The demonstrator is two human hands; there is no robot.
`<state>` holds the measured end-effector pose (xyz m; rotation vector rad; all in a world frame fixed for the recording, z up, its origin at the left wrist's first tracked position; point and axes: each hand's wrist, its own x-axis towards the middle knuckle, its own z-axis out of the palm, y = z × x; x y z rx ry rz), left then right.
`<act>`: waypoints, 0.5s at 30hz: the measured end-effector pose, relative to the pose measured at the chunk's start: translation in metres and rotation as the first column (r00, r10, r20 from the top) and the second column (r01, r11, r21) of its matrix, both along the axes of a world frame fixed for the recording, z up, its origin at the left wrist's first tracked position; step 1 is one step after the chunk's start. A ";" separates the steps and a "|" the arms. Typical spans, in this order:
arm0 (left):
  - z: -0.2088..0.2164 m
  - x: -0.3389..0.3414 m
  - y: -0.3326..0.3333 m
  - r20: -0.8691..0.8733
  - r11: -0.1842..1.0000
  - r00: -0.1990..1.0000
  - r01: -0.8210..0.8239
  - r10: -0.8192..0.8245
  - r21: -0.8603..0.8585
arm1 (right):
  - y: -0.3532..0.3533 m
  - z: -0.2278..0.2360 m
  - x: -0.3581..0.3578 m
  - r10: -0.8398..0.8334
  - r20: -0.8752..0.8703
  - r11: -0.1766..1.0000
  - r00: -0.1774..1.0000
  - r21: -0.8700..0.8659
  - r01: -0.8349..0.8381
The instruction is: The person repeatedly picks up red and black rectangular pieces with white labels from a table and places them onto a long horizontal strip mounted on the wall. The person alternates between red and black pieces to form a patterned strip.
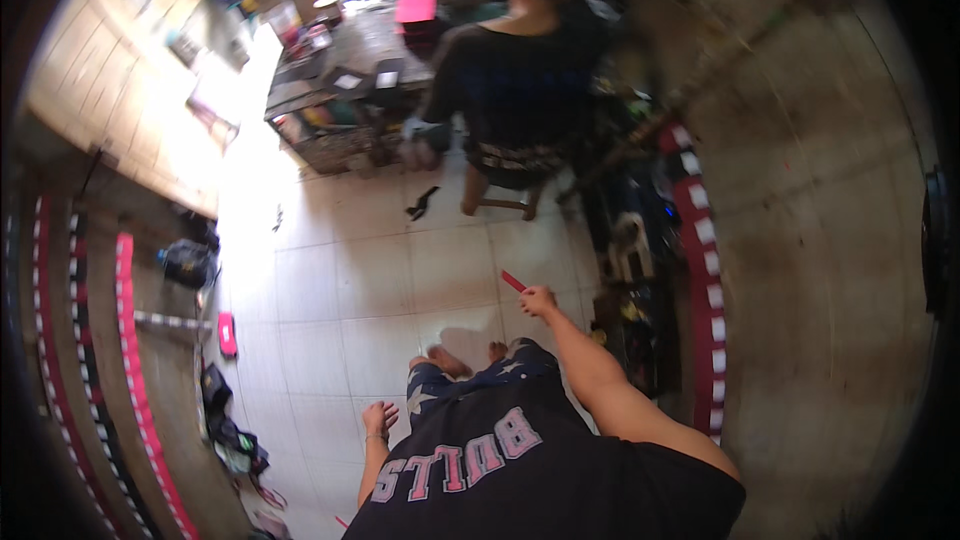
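My right hand (pixel 538 301) is held out in front of me, its fingers closed on one end of a narrow, flat red strip (pixel 512 281). The strip points forward and left above the pale tiled floor (pixel 450 260); I cannot make out its material. My left hand (pixel 380 416) hangs low beside my leg, fingers loosely apart, with nothing in it. A small red tip (pixel 341 521) shows at the lower edge beside my shirt, mostly hidden.
Ahead, a person (pixel 520 80) in dark clothes sits on a wooden stool (pixel 500 205) at a cluttered workbench (pixel 345 45). A black scrap (pixel 422 204) lies on the floor. Pink and black bands with white patches (pixel 137 360) line the left wall; a red one (pixel 705 280) runs along the right.
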<state>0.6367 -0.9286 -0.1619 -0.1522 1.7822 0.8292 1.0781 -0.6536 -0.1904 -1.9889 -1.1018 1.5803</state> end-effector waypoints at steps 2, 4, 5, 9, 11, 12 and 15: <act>0.000 -0.014 0.034 0.008 1.000 1.000 0.023 -0.023 -0.016 | 0.071 0.039 -0.033 -0.002 0.038 1.000 0.999 -0.011 0.002; -0.011 -0.031 0.067 0.056 0.997 0.997 0.059 -0.056 -0.053 | 0.122 0.046 -0.051 -0.062 -0.006 0.995 0.998 0.077 0.062; -0.021 -0.044 0.085 0.078 0.994 0.994 0.086 -0.081 -0.068 | 0.144 0.044 -0.063 -0.052 0.013 0.996 0.999 0.073 0.051; -0.040 -0.127 0.141 0.056 0.997 0.998 0.023 -0.019 -0.070 | 0.189 0.030 -0.121 0.042 0.120 0.999 0.992 -0.020 -0.040; -0.041 -0.171 0.177 0.055 0.997 0.998 0.005 -0.001 -0.075 | 0.187 0.010 -0.149 0.077 0.107 0.987 0.991 -0.148 -0.060; -0.043 -0.189 0.200 0.059 0.998 0.998 -0.004 0.008 -0.068 | 0.182 -0.008 -0.163 -0.017 0.068 0.967 0.998 -0.251 0.034; -0.024 -0.240 0.273 -0.034 0.999 0.999 0.036 -0.035 0.005 | 0.187 -0.060 -0.200 0.130 0.156 0.958 0.979 -0.273 -0.084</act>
